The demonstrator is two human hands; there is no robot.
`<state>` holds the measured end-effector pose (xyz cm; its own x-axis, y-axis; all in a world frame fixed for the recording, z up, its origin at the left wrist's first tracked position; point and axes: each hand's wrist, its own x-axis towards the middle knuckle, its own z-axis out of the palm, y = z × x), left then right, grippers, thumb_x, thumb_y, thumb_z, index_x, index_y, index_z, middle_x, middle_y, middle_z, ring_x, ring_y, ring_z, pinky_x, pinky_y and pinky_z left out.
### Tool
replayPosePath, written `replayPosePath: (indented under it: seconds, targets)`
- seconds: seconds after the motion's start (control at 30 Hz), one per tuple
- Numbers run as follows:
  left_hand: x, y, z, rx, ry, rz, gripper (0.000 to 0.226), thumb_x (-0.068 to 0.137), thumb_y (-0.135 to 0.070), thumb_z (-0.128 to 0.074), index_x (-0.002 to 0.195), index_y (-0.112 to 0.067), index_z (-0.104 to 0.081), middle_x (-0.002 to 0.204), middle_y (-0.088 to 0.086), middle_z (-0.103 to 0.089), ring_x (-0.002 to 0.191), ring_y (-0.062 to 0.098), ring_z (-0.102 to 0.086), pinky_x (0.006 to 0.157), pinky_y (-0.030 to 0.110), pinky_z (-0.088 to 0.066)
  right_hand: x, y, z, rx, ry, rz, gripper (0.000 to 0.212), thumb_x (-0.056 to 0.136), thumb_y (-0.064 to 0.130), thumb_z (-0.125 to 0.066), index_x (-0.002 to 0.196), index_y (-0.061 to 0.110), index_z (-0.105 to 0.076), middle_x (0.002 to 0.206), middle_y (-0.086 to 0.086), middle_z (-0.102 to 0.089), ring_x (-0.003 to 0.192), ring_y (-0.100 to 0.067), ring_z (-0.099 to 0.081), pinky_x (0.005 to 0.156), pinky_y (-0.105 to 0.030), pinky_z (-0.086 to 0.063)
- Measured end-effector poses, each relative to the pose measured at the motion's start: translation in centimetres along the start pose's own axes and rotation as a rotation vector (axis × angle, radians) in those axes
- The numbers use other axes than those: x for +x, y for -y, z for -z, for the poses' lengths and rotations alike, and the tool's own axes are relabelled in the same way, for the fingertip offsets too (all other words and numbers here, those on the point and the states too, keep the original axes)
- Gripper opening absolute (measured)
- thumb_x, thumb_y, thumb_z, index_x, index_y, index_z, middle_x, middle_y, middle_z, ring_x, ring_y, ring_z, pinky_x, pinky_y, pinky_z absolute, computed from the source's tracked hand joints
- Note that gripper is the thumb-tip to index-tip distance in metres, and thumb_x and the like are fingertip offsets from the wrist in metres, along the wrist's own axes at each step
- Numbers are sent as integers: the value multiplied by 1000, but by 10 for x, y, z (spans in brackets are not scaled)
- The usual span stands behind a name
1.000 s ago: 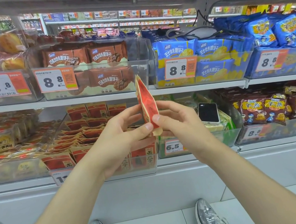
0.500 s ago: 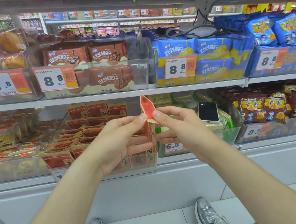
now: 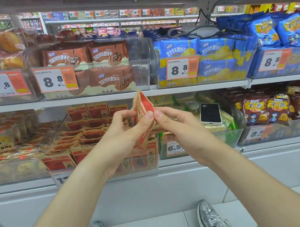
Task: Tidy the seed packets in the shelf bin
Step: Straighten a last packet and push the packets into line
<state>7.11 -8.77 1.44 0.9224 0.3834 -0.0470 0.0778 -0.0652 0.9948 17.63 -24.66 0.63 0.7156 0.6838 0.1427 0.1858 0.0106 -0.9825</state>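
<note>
- The left hand [image 3: 123, 135] and the right hand [image 3: 177, 128] both pinch one red and tan paper seed packet [image 3: 143, 112].
- It is above the clear plastic shelf bin [image 3: 105, 171].

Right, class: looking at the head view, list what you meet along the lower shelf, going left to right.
Cake packets → stacked seed packets → held seed packet → phone → dark red snack bags.

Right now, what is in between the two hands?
A red seed packet, standing on edge. The left hand and right hand both pinch it; nothing else lies between them. The head view shows this.
</note>
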Motion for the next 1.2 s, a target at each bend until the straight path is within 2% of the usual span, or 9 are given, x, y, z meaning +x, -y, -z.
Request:
replayPosePath:
  seconds: [0.13,0.27,0.53,0.63,0.73,0.83,0.97,1.1,1.2]
  targets:
    - [-2,3,5,120,-26,-119,87,64,-43,-101,125,-30,-40,124,3,-73,108,21,-78,87,47,-67,1,3,0,131,44,-40,39,103,44,-62,123,13,-75,107,-11,-82,94,-27,-78,78,-34,-60]
    - [0,9,2,419,-167,-244,68,76,-35,-97,112,-30,-40,117,-15,-71,102,11,-75,87,44,-64,0,-1,1,-117,-138,26,28,99,36,-74,116,16,-79,95,-2,-84,90,-19,-81,85,-41,-66]
    - [7,6,3,90,-167,-184,42,98,-16,-78,134,-29,-61,114,-8,-81,102,14,-79,97,50,-63,7,-2,11,83,-148,-150,18,104,16,-69,113,6,-80,99,-9,-83,95,-25,-81,83,-37,-66]
    - [7,4,4,212,-190,-297,31,100,-13,-76,121,-34,-73,111,-18,-80,106,3,-75,96,36,-61,13,0,13,-143,-141,7,23,101,11,-72,124,17,-75,102,2,-83,100,-15,-79,94,-39,-64]
    - [10,-3,4,381,-250,-432,31,98,-9,-77,117,-33,-73,104,-23,-78,99,-5,-71,89,17,-57,12,4,9,-292,-228,281,71,90,13,-83,145,42,-48,105,7,-80,101,-11,-76,92,-33,-60]
    - [13,-5,2,453,-257,-512,34,94,-5,-80,114,-33,-76,100,-24,-79,97,-6,-72,85,9,-53,12,6,4,-423,-284,575,66,90,7,-82,145,32,-55,108,10,-77,102,-11,-74,95,-30,-58]
    - [21,-2,11,490,-362,-527,45,95,-9,-80,134,-27,-67,122,-18,-73,114,-3,-67,102,17,-53,26,4,2,-524,-397,615,18,91,10,-82,105,19,-76,93,15,-76,88,-5,-71,82,-22,-55]
    - [30,7,38,772,-347,-315,45,102,-25,-73,144,-24,-59,138,-6,-67,132,16,-60,111,32,-46,54,-4,2,-632,-459,598,14,90,11,-83,90,17,-70,79,19,-67,73,-5,-60,70,-14,-44]
    - [32,12,50,963,-186,-224,56,96,-58,-71,143,-28,-61,142,-9,-64,136,16,-57,114,41,-47,75,-19,-4,-709,-403,605,19,91,8,-80,86,16,-65,78,9,-66,72,-10,-57,70,-25,-48]
